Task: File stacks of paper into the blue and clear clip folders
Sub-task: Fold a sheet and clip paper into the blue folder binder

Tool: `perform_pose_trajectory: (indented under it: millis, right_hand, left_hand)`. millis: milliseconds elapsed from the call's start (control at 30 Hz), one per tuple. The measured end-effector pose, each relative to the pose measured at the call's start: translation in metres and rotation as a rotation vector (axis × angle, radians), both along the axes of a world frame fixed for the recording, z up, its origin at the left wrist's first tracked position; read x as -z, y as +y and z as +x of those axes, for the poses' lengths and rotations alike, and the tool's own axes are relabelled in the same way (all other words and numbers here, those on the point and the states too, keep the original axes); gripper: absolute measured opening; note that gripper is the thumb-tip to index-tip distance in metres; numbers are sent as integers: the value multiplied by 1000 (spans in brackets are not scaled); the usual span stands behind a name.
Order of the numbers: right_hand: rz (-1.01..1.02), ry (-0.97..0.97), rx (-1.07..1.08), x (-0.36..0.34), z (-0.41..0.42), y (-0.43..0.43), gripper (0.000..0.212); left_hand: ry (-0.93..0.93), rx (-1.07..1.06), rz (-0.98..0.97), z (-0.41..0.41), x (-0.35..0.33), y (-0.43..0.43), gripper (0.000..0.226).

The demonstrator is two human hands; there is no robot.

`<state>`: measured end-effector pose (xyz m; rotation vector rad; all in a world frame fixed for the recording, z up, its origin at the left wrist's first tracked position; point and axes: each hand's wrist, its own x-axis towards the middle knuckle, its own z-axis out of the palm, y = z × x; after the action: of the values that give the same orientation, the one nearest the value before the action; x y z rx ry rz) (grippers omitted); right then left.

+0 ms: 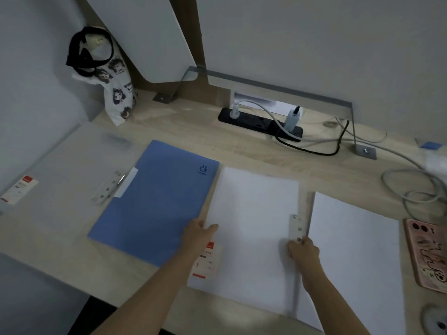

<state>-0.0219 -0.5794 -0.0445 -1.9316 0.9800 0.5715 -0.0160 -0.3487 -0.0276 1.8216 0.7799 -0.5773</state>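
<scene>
A white paper stack lies in a clear clip folder at the middle of the desk, with a red-and-white label near the folder's left edge. My left hand holds the stack's left edge, thumb on top. My right hand has its fingers curled on the lower end of the folder's clip bar along the stack's right side. The blue clip folder lies shut just to the left. A second clear folder with its own clip lies further left. Another paper stack lies to the right.
A pink phone lies at the right edge. A black power strip with plugs and cables sits at the back, with a coiled grey cable at the right. A printed bag leans in the back left corner.
</scene>
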Motion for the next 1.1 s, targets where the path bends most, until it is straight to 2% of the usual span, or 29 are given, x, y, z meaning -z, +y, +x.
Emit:
perform_pose_trajectory:
  millis: [133, 233, 333, 400, 467, 567, 633, 800, 933, 1000, 1100]
  right_hand:
    - [69, 17, 11, -8, 6, 2, 24]
    - [114, 10, 31, -20, 7, 10, 14]
    - [142, 23, 18, -24, 11, 21, 30]
    - [219, -11, 14, -27, 11, 36, 26]
    - [318, -67, 25, -32, 10, 58, 9]
    - [410, -112, 3, -30, 13, 95, 24]
    - [399, -126, -12, -25, 16, 123, 29]
    - [316, -141, -53, -7, 24, 183, 25]
    - [151, -96, -131, -1, 26, 204, 17]
    - [14, -120, -145, -3, 27, 209, 22]
    - [-235, -254, -186, -15, 30, 220, 52]
  left_hand:
    - [-84, -25, -106, -5, -6, -3, 62]
    - [-154, -63, -81, -6, -13, 2, 37]
    - [-258, -81, -137, -1, -29, 19, 15]
    - [-299, -79, -155, 5, -39, 37, 11]
    - [-319, -65, -138, 11, -45, 63, 13]
    - [-318, -30, -89, 21, -47, 104, 28]
    - [-319, -21, -60, 27, -45, 132, 31]
    - [-314, 26, 16, 41, -22, 198, 37]
    - [-253, 254, 357, 43, 4, 224, 53]
    - [-343, 296, 471, 45, 5, 238, 51]
    - [-395, 218, 626, 54, 2, 280, 54]
